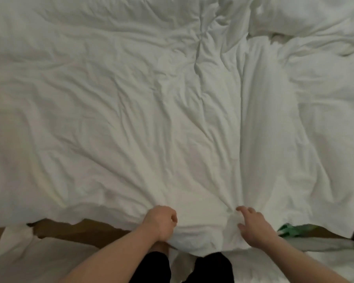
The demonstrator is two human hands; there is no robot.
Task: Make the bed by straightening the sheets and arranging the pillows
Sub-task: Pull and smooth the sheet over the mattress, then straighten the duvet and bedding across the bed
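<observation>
A wrinkled white sheet (pixel 131 111) covers nearly the whole bed in the head view. My left hand (pixel 160 221) is a fist that grips the sheet's near edge, just left of centre. My right hand (pixel 253 227) lies on the same edge a little to the right, fingers spread and slightly bent, touching a bunched fold of the fabric. A long raised fold runs up the sheet from my right hand. A white pillow (pixel 307 15) lies at the far right corner, partly cut off by the frame.
Brown floor (pixel 74 231) shows below the sheet's near edge at left. More white fabric (pixel 29 258) lies on the floor at lower left. A small green item (pixel 288 230) peeks out beside my right hand. My dark trouser legs are at the bottom centre.
</observation>
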